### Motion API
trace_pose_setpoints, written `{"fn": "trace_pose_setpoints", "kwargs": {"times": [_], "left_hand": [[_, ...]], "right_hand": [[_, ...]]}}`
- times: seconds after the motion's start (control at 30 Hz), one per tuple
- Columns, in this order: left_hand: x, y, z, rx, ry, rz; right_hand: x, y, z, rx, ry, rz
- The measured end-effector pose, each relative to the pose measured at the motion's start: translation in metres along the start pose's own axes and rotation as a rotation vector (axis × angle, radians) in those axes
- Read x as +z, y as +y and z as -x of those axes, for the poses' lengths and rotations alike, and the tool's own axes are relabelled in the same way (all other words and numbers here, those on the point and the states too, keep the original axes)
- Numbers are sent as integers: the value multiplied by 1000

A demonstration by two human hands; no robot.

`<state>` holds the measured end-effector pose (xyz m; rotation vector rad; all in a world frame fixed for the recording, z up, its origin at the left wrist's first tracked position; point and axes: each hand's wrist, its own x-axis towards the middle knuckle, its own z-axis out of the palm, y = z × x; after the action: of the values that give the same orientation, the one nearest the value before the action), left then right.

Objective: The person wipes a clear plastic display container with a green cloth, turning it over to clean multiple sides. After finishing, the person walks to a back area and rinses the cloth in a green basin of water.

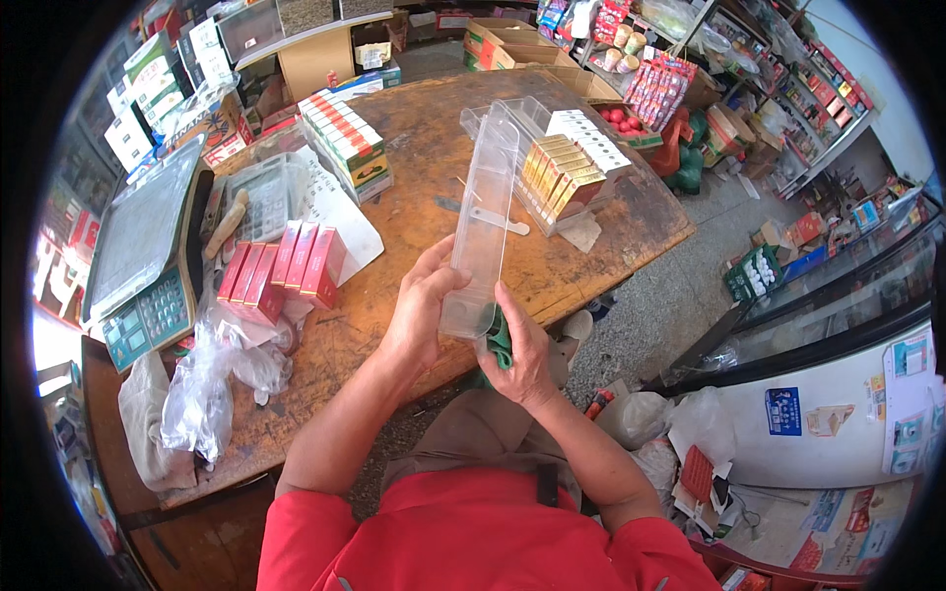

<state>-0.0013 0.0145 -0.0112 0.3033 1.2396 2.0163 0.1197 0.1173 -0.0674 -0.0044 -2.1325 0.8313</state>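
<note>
Between my hands is a long, clear plastic tray [482, 221], tilted with its near end low. My left hand [425, 295] grips its left side, thumb on the plastic. My right hand [521, 354] is at the near end and holds a green cloth [499, 340] against it. Beyond, gold cigarette-type packs [562, 177] stand in a row in another clear tray, beside white packs [587, 140]. Red packs [277, 266] stand in two groups to the left. Farther back is a block of white, red and green packs [346, 144].
A worn wooden table [414, 155] lies before me. On its left are a scale [148, 251], a crumpled plastic bag [199, 399] and a grey cloth [151, 421]. Cardboard boxes [517, 52] stand behind it; a white appliance [805, 414] is at the right.
</note>
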Motion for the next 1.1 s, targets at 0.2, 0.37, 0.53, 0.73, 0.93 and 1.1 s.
{"fn": "trace_pose_setpoints", "kwargs": {"times": [0.2, 0.37, 0.53, 0.73, 0.93, 1.1], "left_hand": [[4, 0, 2, -12, 11, -27], [3, -1, 2, -20, 8, -50], [-1, -5, 0, -14, -10, -35], [-2, -8, -2, -10, -29, -93], [0, -8, 0, -1, -16, -100], [1, -6, 1, -2, -9, -100]], "right_hand": [[2, -3, 0, 37, 8, 24], [3, -3, 1, 22, 36, 42], [4, -3, 3, 9, 53, 67], [6, -1, 8, 21, 48, 70], [7, -1, 10, 14, 56, 70], [7, -1, 9, 10, 57, 82]]}}
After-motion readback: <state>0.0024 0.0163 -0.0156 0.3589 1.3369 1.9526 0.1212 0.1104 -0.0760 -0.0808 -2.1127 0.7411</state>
